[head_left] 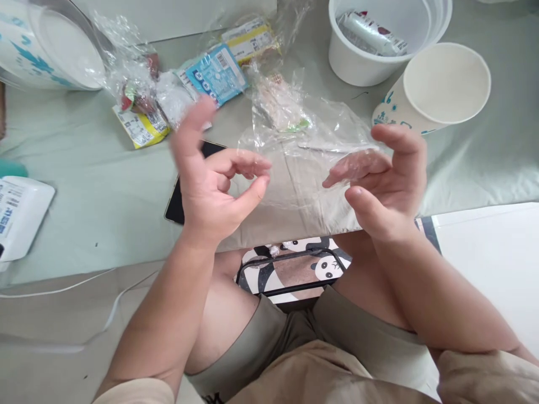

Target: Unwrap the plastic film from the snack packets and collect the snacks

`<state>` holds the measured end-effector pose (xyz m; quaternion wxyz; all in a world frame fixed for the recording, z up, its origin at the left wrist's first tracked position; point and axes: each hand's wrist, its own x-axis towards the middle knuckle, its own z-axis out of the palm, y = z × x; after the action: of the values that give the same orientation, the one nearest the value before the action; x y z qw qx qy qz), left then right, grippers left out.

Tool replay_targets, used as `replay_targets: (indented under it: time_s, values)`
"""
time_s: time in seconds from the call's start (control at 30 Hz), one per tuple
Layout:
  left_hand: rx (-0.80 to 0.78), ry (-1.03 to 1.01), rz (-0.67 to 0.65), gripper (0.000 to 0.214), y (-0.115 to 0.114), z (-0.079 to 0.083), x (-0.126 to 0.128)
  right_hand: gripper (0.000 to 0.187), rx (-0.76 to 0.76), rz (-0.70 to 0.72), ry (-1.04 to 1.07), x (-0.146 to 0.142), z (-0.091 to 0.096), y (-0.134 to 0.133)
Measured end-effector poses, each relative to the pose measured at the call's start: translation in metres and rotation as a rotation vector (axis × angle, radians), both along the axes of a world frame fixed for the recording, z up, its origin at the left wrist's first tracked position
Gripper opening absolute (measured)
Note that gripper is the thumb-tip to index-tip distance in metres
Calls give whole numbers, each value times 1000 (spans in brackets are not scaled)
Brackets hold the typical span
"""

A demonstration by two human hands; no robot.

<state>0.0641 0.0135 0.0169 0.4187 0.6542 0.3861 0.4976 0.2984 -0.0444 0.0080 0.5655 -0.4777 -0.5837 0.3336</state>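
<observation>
A clear plastic bag (290, 179) spreads between my two hands over the cloth-covered table. My left hand (217, 188) pinches its left side, with the thumb and fingertips close together and the index finger raised. On the right side, my right hand (385, 177) has its fingers at the film, which gleams over them; its thumb stands a little apart. Just beyond the bag's near part, a pale wrapped item with a green patch (282, 106) shows through clear film. Whether it lies inside the same bag, I cannot tell. Under my left hand lies a dark phone (174, 202), partly hidden.
A blue packet (219, 76) and yellow-white packets (145, 126) lie at the back among crumpled clear wrapping (122, 62). A white tub (357, 64) holds a wrapped item. Beside it a paper cup (448, 84) leans. A patterned bucket (50, 50) and white pack (25, 219) are left.
</observation>
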Motion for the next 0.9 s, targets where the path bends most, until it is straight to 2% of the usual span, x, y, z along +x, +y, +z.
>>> replay_targets:
  time_s: [0.07, 0.13, 0.23, 0.27, 0.33, 0.4, 0.47, 0.53, 0.6, 0.63, 0.7, 0.73, 0.8, 0.9]
  values:
    - [230, 107, 31, 26, 1, -9, 0, 58, 119, -6, -63, 1, -9, 3]
    - [332, 177, 44, 14, 2, -12, 0, 41, 161, -47, -193, 2, -16, 7]
    - [422, 188, 48, 12, 4, -9, 2, 13, 193, -174, -415, 3, -15, 11]
    - [474, 172, 61, 9, 4, -6, 2, 12, 211, -219, -458, 3, -12, 11]
    - [569, 155, 97, 4, 3, -3, 3, 23, 224, -243, -482, 3, -6, 10]
    - [570, 146, 78, 14, 1, -1, 5, 34, 220, -157, -422, 2, -1, 7]
    - [442, 56, -28, 20, -2, -2, 7, 37, 169, -34, -287, -1, 1, 3]
    - [214, -133, -131, 19, -5, -4, 10, 32, 61, 20, -120, -5, -1, 1]
    - [-125, -288, -200, 24, -5, -5, 12, 26, -65, 6, 6, -9, -7, 0]
    - [-322, -324, -233, 33, -4, -5, 12, 27, -110, -7, 46, -10, -11, 2]
    - [-649, -318, -304, 57, -2, -3, 13, 33, -165, -27, 91, -9, -19, 7]
    - [-749, -295, -321, 63, -1, -2, 13, 37, -181, -33, 110, -9, -22, 9]
    - [-832, -228, -291, 54, 2, 0, 13, 49, -201, -29, 165, -7, -26, 15]
    - [-814, -189, -196, 30, 4, 2, 13, 59, -297, 92, 265, -7, -22, 18]
